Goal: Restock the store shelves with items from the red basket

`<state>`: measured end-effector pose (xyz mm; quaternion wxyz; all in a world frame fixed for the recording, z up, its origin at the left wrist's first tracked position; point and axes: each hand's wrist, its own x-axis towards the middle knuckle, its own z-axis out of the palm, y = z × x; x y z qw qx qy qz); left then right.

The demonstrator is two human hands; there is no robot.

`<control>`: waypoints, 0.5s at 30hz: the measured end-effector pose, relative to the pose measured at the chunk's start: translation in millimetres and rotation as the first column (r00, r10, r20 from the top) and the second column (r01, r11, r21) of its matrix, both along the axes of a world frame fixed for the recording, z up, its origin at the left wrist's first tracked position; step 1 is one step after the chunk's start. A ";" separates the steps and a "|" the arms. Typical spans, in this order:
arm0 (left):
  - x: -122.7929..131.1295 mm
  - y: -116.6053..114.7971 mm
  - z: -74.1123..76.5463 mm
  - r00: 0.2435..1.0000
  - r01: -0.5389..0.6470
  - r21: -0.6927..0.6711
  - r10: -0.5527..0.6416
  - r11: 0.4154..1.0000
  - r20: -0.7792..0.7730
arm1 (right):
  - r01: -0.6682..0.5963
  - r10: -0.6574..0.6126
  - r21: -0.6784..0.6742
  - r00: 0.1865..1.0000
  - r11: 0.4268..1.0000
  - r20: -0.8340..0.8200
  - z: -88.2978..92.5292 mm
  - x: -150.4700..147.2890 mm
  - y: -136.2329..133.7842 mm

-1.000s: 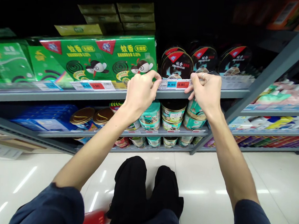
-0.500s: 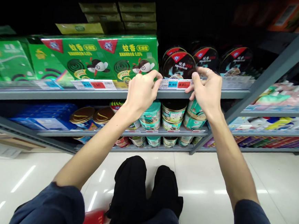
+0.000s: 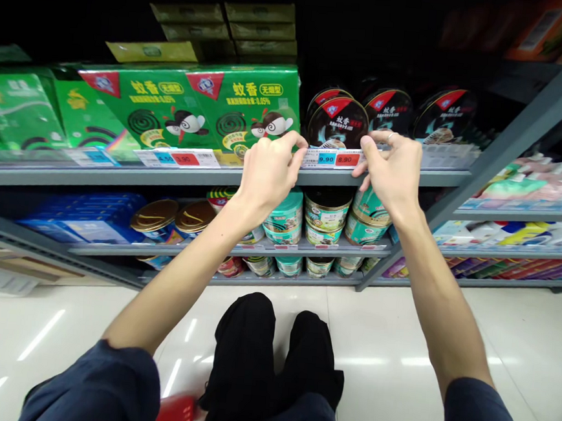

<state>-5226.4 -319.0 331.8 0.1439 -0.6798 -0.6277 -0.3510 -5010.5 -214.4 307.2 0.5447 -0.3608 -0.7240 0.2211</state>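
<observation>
Price tag (image 3: 332, 157) sits on the front edge of the grey shelf (image 3: 118, 175), pinched at both ends: left hand (image 3: 268, 170) and right hand (image 3: 392, 170), below the black mosquito-coil tins (image 3: 337, 121).

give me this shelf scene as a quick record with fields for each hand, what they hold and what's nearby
place: shop aisle, grey shelf
left hand: fingers pinch the left end of the price tag
right hand: pinches the tag's right end
behind tag: round black tins
left of tins: green boxes
shelf below: stacked cans
bottom edge: red basket by the knees
</observation>
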 end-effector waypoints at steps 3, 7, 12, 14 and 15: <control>-0.8 -1.7 0.0 1.000 0.005 -0.007 -0.005 1.000 0.007 | 0.042 -0.044 0.032 0.998 0.999 0.050 18.0 0.4 1.5; 2.7 1.1 4.9 0.999 0.029 -0.004 -0.028 1.000 0.024 | 0.063 -0.065 0.015 0.991 0.998 0.119 34.0 -0.6 1.7; 20.7 16.9 10.7 0.999 -0.032 -0.054 0.031 0.998 -0.014 | 0.014 -0.015 0.023 0.998 1.000 0.054 28.3 -2.8 5.1; 29.3 19.2 12.0 0.995 -0.097 -0.124 0.095 0.987 -0.028 | 0.030 -0.032 0.038 0.998 0.999 0.046 26.8 -3.2 6.0; 33.0 18.6 12.9 0.992 -0.124 -0.155 0.120 0.980 -0.032 | 0.041 -0.043 0.045 0.998 0.998 0.048 26.9 -3.3 5.9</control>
